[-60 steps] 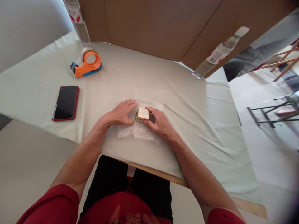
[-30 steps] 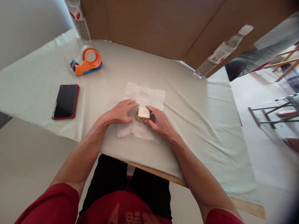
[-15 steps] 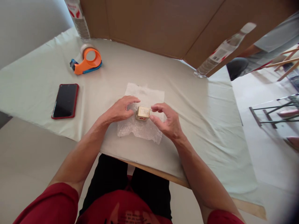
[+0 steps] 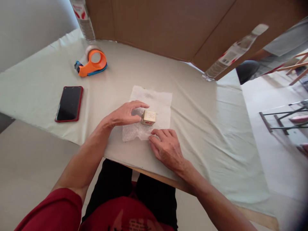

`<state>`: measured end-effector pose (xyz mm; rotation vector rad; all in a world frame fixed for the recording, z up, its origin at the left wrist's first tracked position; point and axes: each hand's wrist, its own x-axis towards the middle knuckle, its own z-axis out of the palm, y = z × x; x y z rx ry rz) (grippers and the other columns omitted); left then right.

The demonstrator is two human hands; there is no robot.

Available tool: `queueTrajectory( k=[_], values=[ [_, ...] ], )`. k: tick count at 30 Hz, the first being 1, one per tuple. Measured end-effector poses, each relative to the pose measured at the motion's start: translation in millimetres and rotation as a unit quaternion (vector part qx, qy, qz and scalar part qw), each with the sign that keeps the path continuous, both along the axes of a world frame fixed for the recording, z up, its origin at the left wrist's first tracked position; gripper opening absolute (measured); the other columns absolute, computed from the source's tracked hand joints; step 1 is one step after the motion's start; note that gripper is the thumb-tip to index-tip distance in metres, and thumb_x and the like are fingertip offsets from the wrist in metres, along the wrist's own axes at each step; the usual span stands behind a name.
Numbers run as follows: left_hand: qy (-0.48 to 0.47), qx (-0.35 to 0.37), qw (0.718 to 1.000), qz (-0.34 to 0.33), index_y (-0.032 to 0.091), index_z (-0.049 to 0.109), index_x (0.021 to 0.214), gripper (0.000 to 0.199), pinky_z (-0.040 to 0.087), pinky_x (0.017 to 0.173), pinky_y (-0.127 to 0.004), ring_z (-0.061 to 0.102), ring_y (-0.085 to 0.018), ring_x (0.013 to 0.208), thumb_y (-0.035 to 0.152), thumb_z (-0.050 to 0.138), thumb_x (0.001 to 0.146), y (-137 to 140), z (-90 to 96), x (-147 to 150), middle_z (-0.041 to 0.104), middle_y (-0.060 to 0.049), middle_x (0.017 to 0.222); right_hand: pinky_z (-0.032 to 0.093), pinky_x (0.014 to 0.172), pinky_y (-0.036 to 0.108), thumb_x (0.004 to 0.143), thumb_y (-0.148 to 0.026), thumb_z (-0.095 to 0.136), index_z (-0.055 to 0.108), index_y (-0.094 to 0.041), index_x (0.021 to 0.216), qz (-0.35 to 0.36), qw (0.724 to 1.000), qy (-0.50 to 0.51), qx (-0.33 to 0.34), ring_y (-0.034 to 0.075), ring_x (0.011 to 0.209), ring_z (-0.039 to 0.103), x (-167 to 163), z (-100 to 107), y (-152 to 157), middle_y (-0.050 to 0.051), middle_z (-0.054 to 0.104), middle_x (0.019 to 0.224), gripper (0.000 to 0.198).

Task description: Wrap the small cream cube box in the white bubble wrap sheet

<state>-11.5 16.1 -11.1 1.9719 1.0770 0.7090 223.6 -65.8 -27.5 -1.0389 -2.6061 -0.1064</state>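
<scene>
A small cream-and-gold box (image 4: 148, 117) with red print rests on a sheet of bubble wrap (image 4: 134, 132) on the table. My left hand (image 4: 127, 113) is at the box's left side, thumb and fingers apart. Its thumb tip meets or nearly meets the box's left edge; the index finger reaches over behind it. My right hand (image 4: 167, 148) lies over the near right corner of the wrap and covers it. There the fingers are bent, thumb and index finger close together on the wrap's near edge.
To the left lie a phone (image 4: 69, 104) in a red case and an orange tape dispenser (image 4: 93, 64). A cardboard panel (image 4: 156, 29) stands at the back, with a plastic bottle (image 4: 84, 24) left and another bottle (image 4: 231, 56) right. Someone's grey sleeve (image 4: 284, 41) shows beyond.
My right hand has left the box's right side and come down toward me onto the wrap's near edge. My left hand has shifted slightly right, closer to the box.
</scene>
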Motion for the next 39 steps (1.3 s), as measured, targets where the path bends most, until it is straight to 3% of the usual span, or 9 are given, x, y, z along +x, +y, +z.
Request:
queueTrajectory(
  k=[3,8,14,18,22,26,39],
  values=[
    [-0.01,-0.034,0.997,-0.067,0.024,0.059,0.134,0.056,0.037,0.117,-0.045,0.05,-0.027,0.138,0.037,0.064,0.079,0.1,1.8,-3.8,0.056,-0.008,0.146,0.039,0.079,0.039,0.094,-0.015,0.054,0.067,-0.02,0.085,-0.02,0.998,0.055,0.023,0.023,0.087,0.061,-0.5,5.5,13.6,0.008,0.073,0.104,0.016],
    [0.026,-0.022,0.997,-0.067,0.025,0.065,0.123,0.056,0.035,0.117,-0.048,0.046,-0.03,0.14,0.053,0.074,0.075,-1.2,3.1,-4.4,0.054,-0.01,0.148,0.04,0.083,0.041,0.095,-0.02,0.054,0.065,-0.022,0.084,-0.045,0.994,0.099,-0.007,0.025,0.097,0.064,-1.9,18.2,45.7,0.009,0.072,0.111,0.015],
    [0.013,-0.002,1.0,0.009,0.02,0.068,0.093,0.032,0.05,0.096,-0.038,0.061,-0.028,0.12,0.046,0.075,0.075,-3.0,-1.9,7.7,0.064,-0.01,0.136,0.045,0.088,0.042,0.092,-0.026,0.056,0.062,-0.022,0.084,-0.072,0.973,0.181,-0.122,0.027,0.101,0.065,-0.6,15.9,74.3,0.011,0.07,0.116,0.012],
    [-0.037,-0.029,0.996,0.076,0.018,0.065,0.074,0.021,0.05,0.08,-0.031,0.067,-0.025,0.108,0.038,0.067,0.08,-4.5,-8.0,19.4,0.073,-0.009,0.114,0.049,0.091,0.041,0.092,-0.033,0.056,0.062,-0.023,0.082,-0.072,0.942,0.254,-0.206,0.025,0.102,0.067,-2.4,8.2,81.7,0.009,0.072,0.111,0.015],
    [-0.051,-0.053,0.991,0.111,0.017,0.064,0.071,0.022,0.046,0.072,-0.028,0.069,-0.023,0.097,0.036,0.066,0.08,-6.4,-10.7,24.6,0.076,-0.007,0.102,0.05,0.089,0.035,0.088,-0.035,0.06,0.062,-0.022,0.079,-0.08,0.905,0.324,-0.266,0.021,0.095,0.068,-4.6,2.0,85.1,0.005,0.074,0.1,0.016],
    [-0.09,-0.069,0.987,0.116,0.017,0.06,0.067,0.022,0.047,0.075,-0.028,0.068,-0.02,0.094,0.034,0.066,0.079,-6.8,-11.3,26.1,0.076,-0.008,0.102,0.05,0.085,0.033,0.086,-0.034,0.063,0.062,-0.022,0.077,-0.086,0.893,0.353,-0.265,0.019,0.088,0.068,-6.9,-0.9,85.1,0.003,0.074,0.091,0.015],
    [-0.138,-0.086,0.979,0.119,0.017,0.058,0.066,0.019,0.049,0.072,-0.027,0.068,-0.018,0.085,0.03,0.067,0.075,-4.9,-20.0,28.5,0.076,-0.008,0.095,0.05,0.075,0.031,0.085,-0.033,0.063,0.064,-0.022,0.076,-0.107,0.894,0.357,-0.249,0.017,0.076,0.064,-10.1,-4.0,81.5,0.001,0.071,0.078,0.015]
  ],
)
